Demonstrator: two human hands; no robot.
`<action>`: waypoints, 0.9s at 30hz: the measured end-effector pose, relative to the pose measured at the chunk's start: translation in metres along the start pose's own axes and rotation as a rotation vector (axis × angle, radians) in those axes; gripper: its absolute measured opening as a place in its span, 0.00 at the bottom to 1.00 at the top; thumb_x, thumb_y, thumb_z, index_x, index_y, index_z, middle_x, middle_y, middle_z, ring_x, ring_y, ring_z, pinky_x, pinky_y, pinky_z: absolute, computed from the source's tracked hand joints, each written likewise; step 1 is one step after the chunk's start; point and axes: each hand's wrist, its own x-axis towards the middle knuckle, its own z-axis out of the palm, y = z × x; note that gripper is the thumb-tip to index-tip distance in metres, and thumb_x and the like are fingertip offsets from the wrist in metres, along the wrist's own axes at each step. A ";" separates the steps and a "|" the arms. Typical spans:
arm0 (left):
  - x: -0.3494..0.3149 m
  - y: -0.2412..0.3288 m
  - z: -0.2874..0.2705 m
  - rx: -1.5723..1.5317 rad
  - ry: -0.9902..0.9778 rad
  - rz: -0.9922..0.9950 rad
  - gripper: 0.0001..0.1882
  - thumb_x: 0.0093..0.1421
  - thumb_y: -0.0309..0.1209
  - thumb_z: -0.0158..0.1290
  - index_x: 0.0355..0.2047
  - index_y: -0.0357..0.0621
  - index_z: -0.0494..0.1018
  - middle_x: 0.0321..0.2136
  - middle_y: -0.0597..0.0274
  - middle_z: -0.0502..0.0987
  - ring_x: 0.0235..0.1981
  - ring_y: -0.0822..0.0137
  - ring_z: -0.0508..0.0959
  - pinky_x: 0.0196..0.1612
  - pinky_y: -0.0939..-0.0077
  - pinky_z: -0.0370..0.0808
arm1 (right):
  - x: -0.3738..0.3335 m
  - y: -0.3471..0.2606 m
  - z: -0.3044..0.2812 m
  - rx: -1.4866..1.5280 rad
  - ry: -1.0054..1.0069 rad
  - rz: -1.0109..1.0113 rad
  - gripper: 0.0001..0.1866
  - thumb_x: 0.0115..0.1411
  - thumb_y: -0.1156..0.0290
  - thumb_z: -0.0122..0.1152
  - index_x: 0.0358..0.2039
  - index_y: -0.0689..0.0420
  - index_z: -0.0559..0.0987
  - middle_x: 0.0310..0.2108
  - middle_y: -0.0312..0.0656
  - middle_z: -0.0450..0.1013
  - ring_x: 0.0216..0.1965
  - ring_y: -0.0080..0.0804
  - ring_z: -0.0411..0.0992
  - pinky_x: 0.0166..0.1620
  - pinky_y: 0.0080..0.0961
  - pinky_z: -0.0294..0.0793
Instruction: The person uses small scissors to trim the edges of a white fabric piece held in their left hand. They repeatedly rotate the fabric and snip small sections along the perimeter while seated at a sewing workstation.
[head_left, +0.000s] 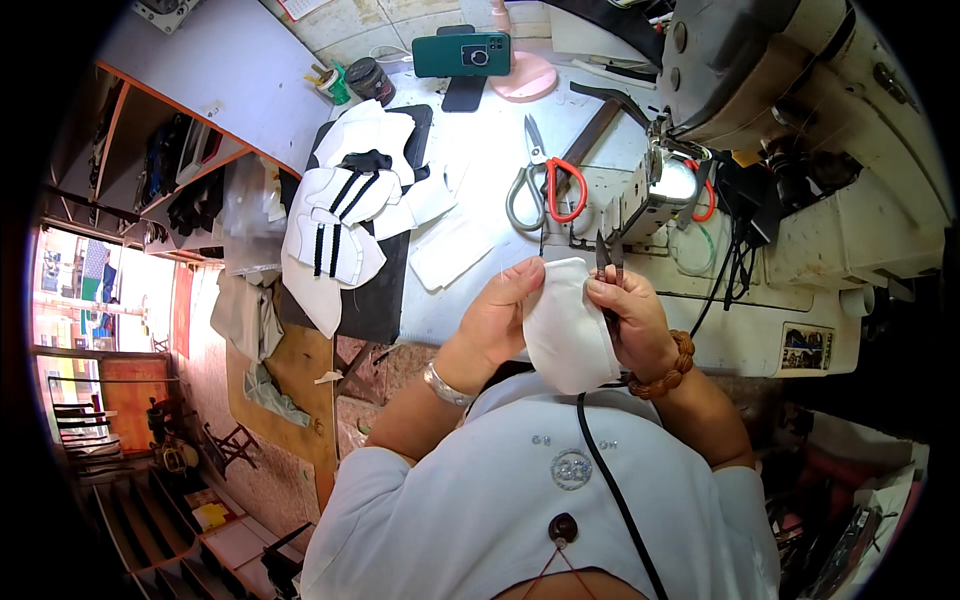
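Observation:
My left hand [500, 315] pinches the top left edge of a white curved fabric piece [565, 330] held up in front of my chest. My right hand [635, 320] grips the piece's right edge and also holds a small dark thread snipper [608, 255], its tips pointing up near the piece's top edge. A silver watch sits on my left wrist and a brown bead bracelet on my right. Both hands hover just in front of the sewing machine's needle area [650, 195].
A pile of white pieces with black stripes [345, 215] lies on a dark mat at the left. Scissors with red and grey handles [545, 185], a hammer [600, 115], a green phone on a pink stand [462, 55] and small jars [370, 78] sit on the white table. The sewing machine [790, 90] fills the right.

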 end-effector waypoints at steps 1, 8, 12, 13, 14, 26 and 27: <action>0.003 0.006 -0.001 0.069 0.006 -0.031 0.14 0.63 0.35 0.51 0.44 0.40 0.70 0.40 0.62 0.76 0.39 0.72 0.76 0.44 0.75 0.74 | 0.000 0.000 -0.005 -0.040 0.003 0.013 0.07 0.62 0.70 0.54 0.35 0.60 0.75 0.27 0.29 0.70 0.24 0.13 0.66 0.28 0.11 0.66; 0.001 0.035 0.035 0.939 0.159 -0.002 0.07 0.54 0.27 0.59 0.32 0.38 0.75 0.29 0.68 0.75 0.31 0.79 0.72 0.35 0.85 0.68 | -0.002 -0.007 -0.010 -0.290 -0.081 -0.082 0.06 0.62 0.69 0.56 0.31 0.57 0.74 0.23 0.25 0.63 0.22 0.11 0.57 0.25 0.11 0.56; -0.003 0.032 0.049 1.240 0.204 0.254 0.07 0.48 0.23 0.61 0.27 0.37 0.75 0.24 0.65 0.74 0.27 0.74 0.72 0.31 0.82 0.67 | 0.004 -0.015 -0.018 -0.862 -0.135 -0.600 0.08 0.61 0.69 0.59 0.34 0.60 0.75 0.24 0.29 0.63 0.26 0.13 0.57 0.29 0.13 0.59; -0.002 0.030 0.055 1.430 0.093 0.663 0.08 0.44 0.21 0.62 0.26 0.37 0.76 0.23 0.62 0.73 0.26 0.69 0.73 0.30 0.80 0.67 | 0.002 -0.018 -0.015 -0.845 -0.010 -0.655 0.08 0.61 0.69 0.59 0.32 0.61 0.74 0.23 0.29 0.63 0.25 0.13 0.57 0.28 0.12 0.59; -0.005 0.033 0.060 1.688 0.069 0.927 0.11 0.42 0.21 0.64 0.28 0.41 0.77 0.27 0.62 0.75 0.28 0.65 0.74 0.31 0.78 0.68 | -0.002 -0.019 -0.013 -0.825 0.116 -0.708 0.08 0.60 0.70 0.60 0.31 0.61 0.74 0.23 0.29 0.63 0.25 0.13 0.57 0.27 0.11 0.59; 0.006 0.001 0.042 2.184 0.045 1.618 0.13 0.48 0.34 0.63 0.36 0.63 0.80 0.39 0.72 0.76 0.39 0.69 0.70 0.40 0.74 0.69 | -0.026 -0.014 -0.015 -0.224 -0.002 -0.164 0.08 0.59 0.73 0.56 0.36 0.64 0.75 0.24 0.36 0.72 0.17 0.09 0.53 0.19 0.09 0.50; 0.007 0.000 0.041 2.177 0.065 1.610 0.13 0.48 0.34 0.62 0.36 0.64 0.80 0.39 0.72 0.75 0.40 0.69 0.69 0.41 0.73 0.69 | -0.026 -0.015 -0.016 -0.220 -0.001 -0.164 0.08 0.59 0.73 0.56 0.36 0.64 0.75 0.24 0.37 0.72 0.17 0.09 0.53 0.19 0.10 0.50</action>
